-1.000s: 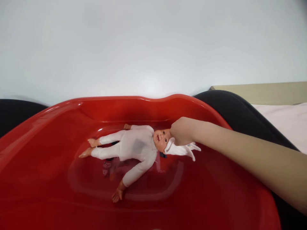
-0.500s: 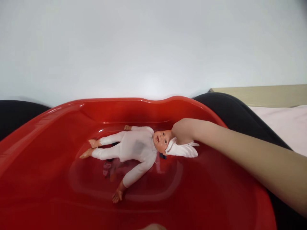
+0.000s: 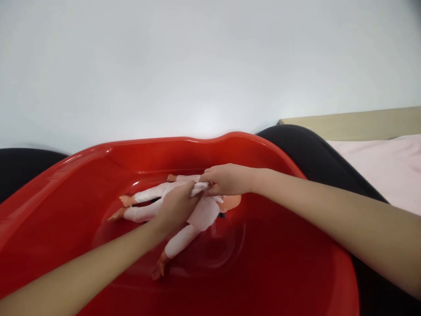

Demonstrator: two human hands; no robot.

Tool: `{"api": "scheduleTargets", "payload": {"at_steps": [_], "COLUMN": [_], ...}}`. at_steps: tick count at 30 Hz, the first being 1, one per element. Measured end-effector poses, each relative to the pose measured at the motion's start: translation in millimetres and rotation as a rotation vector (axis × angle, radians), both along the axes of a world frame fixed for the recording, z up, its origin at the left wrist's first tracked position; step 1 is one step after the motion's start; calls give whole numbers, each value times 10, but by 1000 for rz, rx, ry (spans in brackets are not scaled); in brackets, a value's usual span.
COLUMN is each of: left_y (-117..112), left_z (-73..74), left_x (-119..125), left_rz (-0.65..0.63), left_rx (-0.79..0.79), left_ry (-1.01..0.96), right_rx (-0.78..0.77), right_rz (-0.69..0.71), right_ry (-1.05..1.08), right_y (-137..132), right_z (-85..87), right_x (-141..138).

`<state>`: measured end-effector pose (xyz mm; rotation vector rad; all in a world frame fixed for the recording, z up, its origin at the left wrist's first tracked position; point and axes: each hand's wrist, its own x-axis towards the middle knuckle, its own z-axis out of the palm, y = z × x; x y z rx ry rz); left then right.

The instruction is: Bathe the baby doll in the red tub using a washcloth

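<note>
A baby doll (image 3: pixel 204 213) in a white long-sleeved suit lies on its back in the red tub (image 3: pixel 154 154), feet to the left and head to the right. Above its chest, both of my hands are closed on a small bunched white cloth (image 3: pixel 199 188). My left hand (image 3: pixel 177 205) reaches in from the lower left and grips the cloth's near side. From the right comes my right hand (image 3: pixel 228 179), its fingers pinching the other end. My hands and the cloth cover part of the doll's torso and most of its face.
Dark padded shapes flank the tub, one at the left (image 3: pixel 26 169) and one at the right (image 3: pixel 296 145). A pale pink sheet (image 3: pixel 378 164) lies beyond, with a wooden board (image 3: pixel 355 126) behind it. The white wall (image 3: pixel 197 66) rises behind the tub.
My right hand has moved left from the doll's head to above its chest, bringing the white cloth along. My left hand has come up from the bottom edge and taken hold of the cloth.
</note>
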<state>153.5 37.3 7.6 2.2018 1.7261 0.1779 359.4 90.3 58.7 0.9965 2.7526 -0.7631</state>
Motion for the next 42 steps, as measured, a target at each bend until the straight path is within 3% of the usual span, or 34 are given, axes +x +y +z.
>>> {"api": "scheduleTargets", "payload": {"at_steps": [3, 6, 10, 15, 21, 28, 31, 35, 42], "left_y": [173, 301, 333, 212, -5, 458, 534, 407, 27], "left_z": [-118, -225, -287, -320, -416, -513, -615, -697, -619], "left_x": [-93, -69, 127, 269, 217, 183, 218, 267, 183], "left_rz": [36, -9, -78, -52, -47, 83, 42, -61, -96], "left_rx": [67, 82, 6, -68, -133, 65, 105, 60, -28], "left_ry": [192, 329, 186, -28, -73, -91, -107, -111, -96], "right_rx": [177, 224, 177, 144, 147, 154, 180, 193, 157], "right_rz": [-35, -65, -84, -94, -119, -108, -100, -95, -104], "right_ry": [-149, -253, -307, -346, -327, -352, -374, -404, -403], "right_y": [11, -42, -130, -136, -128, -119, -136, -167, -191], "right_z": [-266, -486, -605, -636, -669, -712, -693, -645, -558], "right_x": [19, 24, -1, -19, -35, -28, -35, -49, -62]}}
